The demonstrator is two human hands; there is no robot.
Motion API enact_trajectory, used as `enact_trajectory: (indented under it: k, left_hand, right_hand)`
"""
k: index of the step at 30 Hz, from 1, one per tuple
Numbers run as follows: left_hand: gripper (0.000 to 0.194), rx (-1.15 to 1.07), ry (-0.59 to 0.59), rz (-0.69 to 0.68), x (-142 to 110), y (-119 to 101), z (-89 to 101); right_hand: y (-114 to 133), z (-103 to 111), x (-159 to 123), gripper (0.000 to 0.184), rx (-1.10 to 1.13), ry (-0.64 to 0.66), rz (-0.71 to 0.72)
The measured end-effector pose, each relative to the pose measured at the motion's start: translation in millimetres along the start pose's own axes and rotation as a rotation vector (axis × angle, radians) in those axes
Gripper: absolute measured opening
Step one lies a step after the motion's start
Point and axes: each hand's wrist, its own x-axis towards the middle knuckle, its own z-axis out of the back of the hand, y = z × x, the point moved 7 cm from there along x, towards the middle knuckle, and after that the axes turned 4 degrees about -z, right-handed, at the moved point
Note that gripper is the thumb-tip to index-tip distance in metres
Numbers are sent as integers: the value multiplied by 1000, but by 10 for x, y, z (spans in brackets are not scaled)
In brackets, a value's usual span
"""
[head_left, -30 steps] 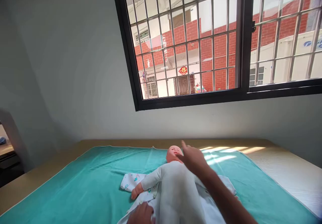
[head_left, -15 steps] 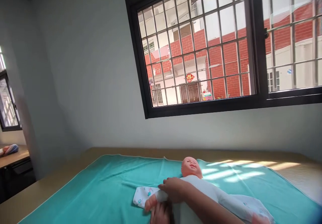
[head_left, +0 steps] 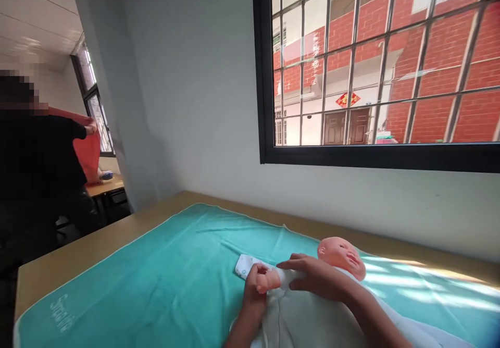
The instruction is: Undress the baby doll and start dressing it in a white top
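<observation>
A baby doll (head_left: 339, 255) in white clothing (head_left: 312, 317) lies on its back on a teal blanket (head_left: 164, 270), its head toward the wall. My left hand (head_left: 253, 291) is closed around the doll's bare hand (head_left: 269, 280), the fingertips curled behind it. Across the doll's chest reaches my right hand (head_left: 312, 275), whose fingers are wrapped over the white sleeve (head_left: 287, 277) just above the doll's wrist. A white cuff with small coloured prints (head_left: 244, 265) sticks out beyond my left fingers, partly hidden. The doll's lower body is cut off by the frame.
The blanket covers most of a wooden table (head_left: 117, 236) set against a grey wall (head_left: 195, 103) with a barred window (head_left: 375, 158). At the far left, a person in black (head_left: 42, 155) holds up a red cloth (head_left: 89, 155) beside another table (head_left: 107, 185).
My view has turned left, bringing the other person into sight. My left hand has come up from below the doll's forearm to its hand; my right hand stays on the sleeve.
</observation>
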Motion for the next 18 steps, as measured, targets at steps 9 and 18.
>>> enact_trajectory:
  k: [9,18]
  left_hand:
    - [34,50,57,-17,14,-286,214]
    - [17,282,-83,-190,-95,-758,114]
  right_hand:
    - [-47,-70,49,38,-246,-7,-58]
    - [36,-82,23,22,-476,-66,-126]
